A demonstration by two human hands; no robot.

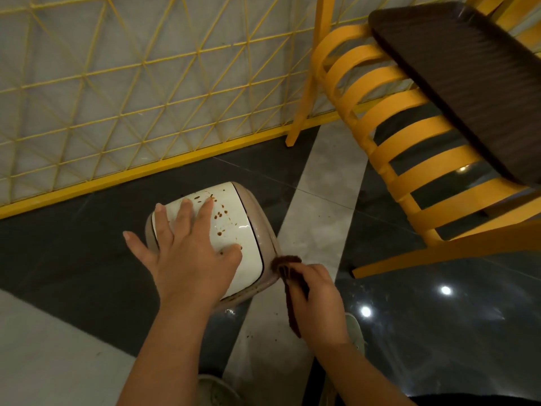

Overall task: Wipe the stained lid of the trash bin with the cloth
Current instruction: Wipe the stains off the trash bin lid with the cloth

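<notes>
The small beige plastic trash bin (265, 253) is seen standing on the dark tiled floor (73, 259) near the yellow wire-mesh partition (117, 92). Its glossy white rounded lid (234, 230), spotted with brown stains (220, 214), is pressed flat by the left hand (187, 253), fingers spread and straight. Just beside the bin's right edge, a folded dark brown cloth (288, 276) is pinched in the right hand (319, 306). The lid is judged hard and slippery, the bin light, so bracing is needed; the soft cloth is best gripped bunched.
</notes>
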